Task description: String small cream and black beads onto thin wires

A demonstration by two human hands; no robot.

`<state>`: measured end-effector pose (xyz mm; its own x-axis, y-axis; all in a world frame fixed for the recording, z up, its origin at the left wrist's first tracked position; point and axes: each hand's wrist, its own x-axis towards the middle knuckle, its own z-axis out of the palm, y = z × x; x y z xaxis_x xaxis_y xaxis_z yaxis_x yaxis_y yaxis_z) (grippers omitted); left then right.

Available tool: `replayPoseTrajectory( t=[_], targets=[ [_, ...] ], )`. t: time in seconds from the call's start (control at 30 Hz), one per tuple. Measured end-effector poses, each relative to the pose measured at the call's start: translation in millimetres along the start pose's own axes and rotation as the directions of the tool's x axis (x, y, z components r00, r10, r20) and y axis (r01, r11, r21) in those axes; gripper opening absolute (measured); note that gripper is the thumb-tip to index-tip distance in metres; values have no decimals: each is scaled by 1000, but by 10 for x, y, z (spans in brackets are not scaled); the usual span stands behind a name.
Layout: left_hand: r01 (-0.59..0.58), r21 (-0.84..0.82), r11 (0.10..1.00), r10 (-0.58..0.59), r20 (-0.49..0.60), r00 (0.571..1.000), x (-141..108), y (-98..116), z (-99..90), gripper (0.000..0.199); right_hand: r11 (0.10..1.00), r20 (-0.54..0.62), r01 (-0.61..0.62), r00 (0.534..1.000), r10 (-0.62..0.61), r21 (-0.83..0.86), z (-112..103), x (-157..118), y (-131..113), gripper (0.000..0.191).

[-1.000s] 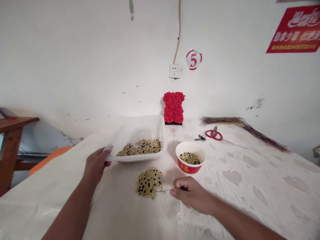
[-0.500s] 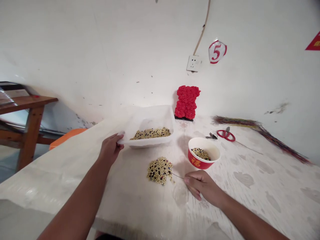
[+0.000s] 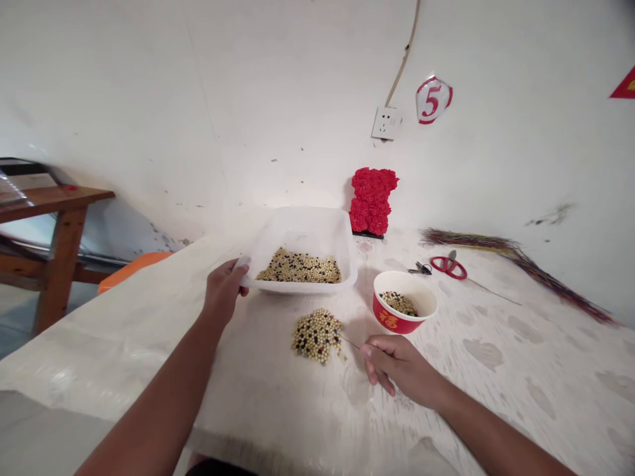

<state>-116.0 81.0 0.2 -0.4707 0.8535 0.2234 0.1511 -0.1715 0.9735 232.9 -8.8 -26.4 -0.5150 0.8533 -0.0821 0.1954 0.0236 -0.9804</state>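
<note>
Our left forearm (image 3: 159, 383) and right forearm (image 3: 496, 433) reach forward and inward over a pale, mottled table (image 3: 520, 390). Our left hand (image 3: 224, 291) is bent up at the wrist, its fingers wrapped around the near left corner of a clear plastic tub (image 3: 317, 228), holding it. The tub sits just ahead and to the right of that hand, with a layer of mixed pale and dark beans (image 3: 299, 268) inside. Ahead of our right hand (image 3: 399, 370) stands a red-and-white bowl (image 3: 389, 319) holding more of the mix. Just left of that hand, a loose heap of beans (image 3: 316, 336) lies on the tabletop. The right hand is closed narrow, pinching a thin wire (image 3: 353, 342) that points at the heap; we cannot tell whether it touches. Farther right lie red-handled scissors (image 3: 449, 266).
</note>
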Motion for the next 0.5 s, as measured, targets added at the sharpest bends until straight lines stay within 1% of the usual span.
replayPoseTrajectory(
  t=[0.1,0.2,0.33,0.5],
  targets=[
    [-36,71,997,37,-21,999,-69,45,32,21,1000,-3,-6,1000,6,20,-8,9,19,48],
    [-58,109,992,62,-31,998,-104,74,61,20,999,8,-27,1000,27,41,-16,10,15,42],
    [-80,134,988,88,-56,995,-111,73,89,23,999,18,-30,999,30,11,-17,2,-18,35],
    [-114,141,983,125,-74,989,-103,47,103,29,999,17,-47,999,47,-22,-8,-11,-39,32]
  ],
)
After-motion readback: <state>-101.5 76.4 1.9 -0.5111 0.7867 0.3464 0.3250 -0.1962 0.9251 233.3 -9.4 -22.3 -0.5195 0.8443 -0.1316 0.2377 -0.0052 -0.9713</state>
